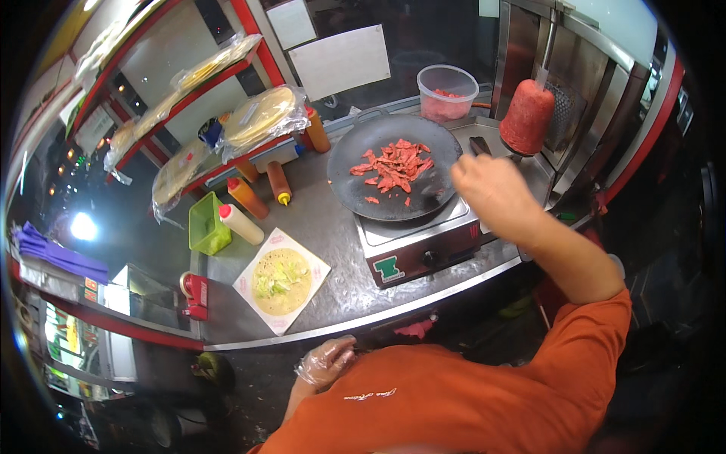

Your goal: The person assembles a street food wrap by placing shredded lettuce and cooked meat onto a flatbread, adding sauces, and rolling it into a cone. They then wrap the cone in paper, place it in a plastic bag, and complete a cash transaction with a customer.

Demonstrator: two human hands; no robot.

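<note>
Red meat strips (395, 164) lie heaped in a wide dark pan (352, 185) on a gas stove (412, 257). My right hand (491, 189) is bare and closed over the pan's right edge, slightly blurred; whatever its fingers hold is hidden. In a clear plastic glove, my left hand (329, 360) is curled beside my waist, below the counter's front edge, with nothing seen in it. Left of the stove, a round flatbread (291, 299) topped with shredded lettuce (274, 281) rests on square white paper (281, 324).
A red meat cone (527, 117) stands on a spit at right. Behind the pan is a clear tub (454, 76) of red meat. Sauce bottles (243, 198) and a green container (208, 227) stand at left, below shelves holding bagged flatbreads (261, 117). A red tape dispenser (197, 295) sits at the left end.
</note>
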